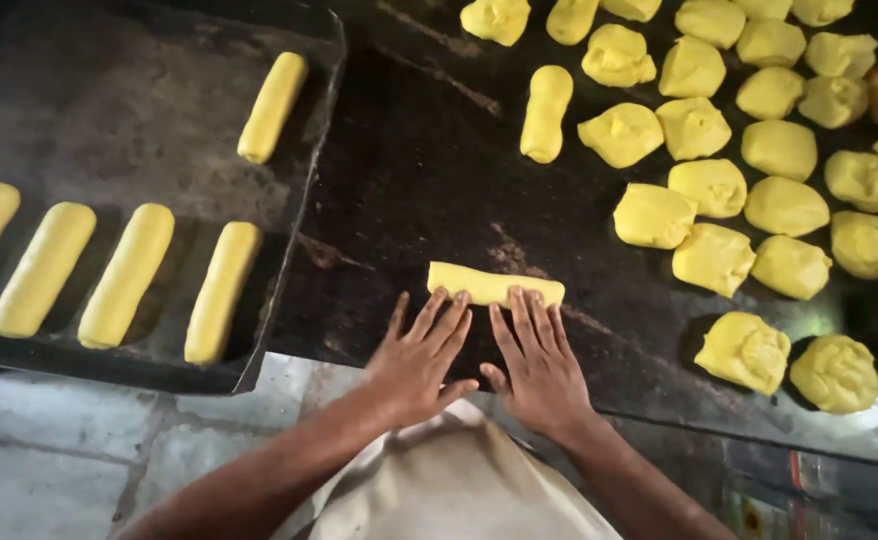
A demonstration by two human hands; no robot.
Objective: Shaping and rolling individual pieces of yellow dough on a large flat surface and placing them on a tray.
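A short yellow dough log [496, 284] lies across the dark worktop [419, 190] just beyond my fingers. My left hand [422, 357] and my right hand [537, 364] lie flat side by side, fingers spread. Their fingertips rest on the near edge of the log. Neither hand grips anything. Another rolled log [546, 112] lies farther back on the worktop.
A dark baking tray [304, 210] at the left holds several finished dough logs [128, 274] in a row, and one more [272, 106] behind them. Many rough yellow dough lumps [714, 258] crowd the right side of the worktop. The front edge lies near my apron [449, 490].
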